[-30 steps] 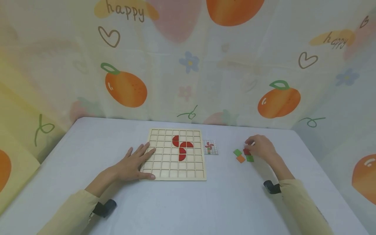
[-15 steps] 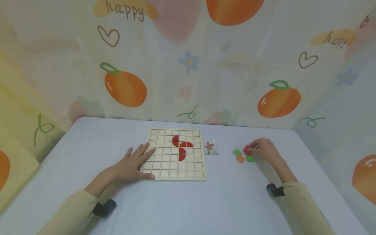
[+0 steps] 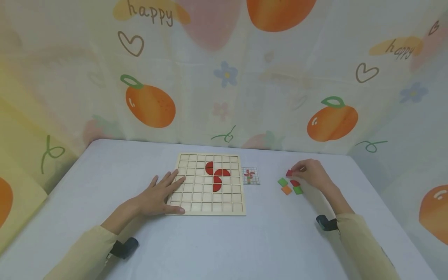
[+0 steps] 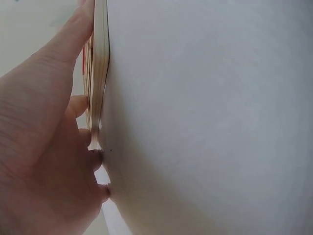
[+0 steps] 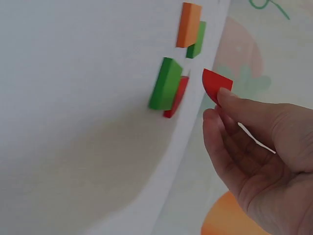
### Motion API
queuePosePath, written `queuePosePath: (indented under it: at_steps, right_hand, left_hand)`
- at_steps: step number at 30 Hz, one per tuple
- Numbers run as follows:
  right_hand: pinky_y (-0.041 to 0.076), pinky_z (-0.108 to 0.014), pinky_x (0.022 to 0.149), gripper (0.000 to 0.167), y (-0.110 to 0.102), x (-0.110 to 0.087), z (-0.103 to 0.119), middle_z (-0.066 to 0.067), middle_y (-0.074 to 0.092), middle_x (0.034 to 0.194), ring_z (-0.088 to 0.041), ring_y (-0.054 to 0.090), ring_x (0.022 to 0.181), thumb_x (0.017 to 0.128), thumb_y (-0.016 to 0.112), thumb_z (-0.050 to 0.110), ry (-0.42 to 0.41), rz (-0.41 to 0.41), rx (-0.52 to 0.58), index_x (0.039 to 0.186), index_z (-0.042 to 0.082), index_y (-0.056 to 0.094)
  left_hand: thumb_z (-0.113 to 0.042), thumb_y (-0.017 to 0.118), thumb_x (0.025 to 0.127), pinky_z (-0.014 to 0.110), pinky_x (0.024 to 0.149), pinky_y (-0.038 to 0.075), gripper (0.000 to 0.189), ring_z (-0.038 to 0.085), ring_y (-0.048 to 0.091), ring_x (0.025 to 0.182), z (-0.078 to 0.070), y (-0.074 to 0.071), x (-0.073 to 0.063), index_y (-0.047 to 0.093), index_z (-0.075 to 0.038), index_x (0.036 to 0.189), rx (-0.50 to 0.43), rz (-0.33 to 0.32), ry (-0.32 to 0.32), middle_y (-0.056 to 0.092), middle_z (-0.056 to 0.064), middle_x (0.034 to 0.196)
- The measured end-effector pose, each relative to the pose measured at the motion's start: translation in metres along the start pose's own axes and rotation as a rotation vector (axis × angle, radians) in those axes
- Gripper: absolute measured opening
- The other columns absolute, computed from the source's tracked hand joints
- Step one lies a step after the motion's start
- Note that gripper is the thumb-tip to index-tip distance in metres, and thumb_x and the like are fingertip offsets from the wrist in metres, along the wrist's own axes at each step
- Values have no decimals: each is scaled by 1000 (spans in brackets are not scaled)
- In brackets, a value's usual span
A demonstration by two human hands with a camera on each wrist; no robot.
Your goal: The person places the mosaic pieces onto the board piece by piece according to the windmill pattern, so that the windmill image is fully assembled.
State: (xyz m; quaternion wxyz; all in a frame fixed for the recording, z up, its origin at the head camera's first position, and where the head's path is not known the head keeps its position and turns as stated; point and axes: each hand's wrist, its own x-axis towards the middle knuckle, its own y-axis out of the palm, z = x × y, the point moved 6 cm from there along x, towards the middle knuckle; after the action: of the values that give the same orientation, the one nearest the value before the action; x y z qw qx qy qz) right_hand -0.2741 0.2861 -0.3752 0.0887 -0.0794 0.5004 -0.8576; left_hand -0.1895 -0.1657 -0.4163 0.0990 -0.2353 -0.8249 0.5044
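My left hand lies spread with straight fingers on the left edge of a wooden grid board. Red quarter-circle tiles sit in several of the board's cells, toward its upper middle. My right hand pinches a red quarter-circle tile between thumb and fingertips, raised off the table. Below that hand, another red tile lies beside a green tile. An orange tile and a second green tile lie just left of them.
A small pattern card, printed with a red, green and orange figure on a grid, lies against the board's right edge. White cloth covers the table. A fruit-printed curtain hangs behind its far edge.
My right hand has picked up one red tile from the small group and moved it slightly up and left, uncovering another red tile. My left hand stays in place on the board.
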Motion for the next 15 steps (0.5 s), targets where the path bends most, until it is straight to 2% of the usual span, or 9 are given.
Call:
queuePosePath:
  at_steps: [6,15]
  right_hand:
    - [56,-36,71,14,-1,9,20,-12,73,93,-29,64,85,88,72,7,-37,22,-7,100,0,74]
    - [56,-37,77,15,11,19,50,-11,72,96,-27,62,87,89,72,8,-32,56,11,101,1,75]
  left_hand:
    - [-61,71,79,68,112,-1,104,47,7,146,-2,-1,0,26,-6,155,4,1,6,10,24,161]
    - [-63,71,78,66,113,-2,105,46,6,147,2,1,1,25,-8,155,10,6,2,9,23,162]
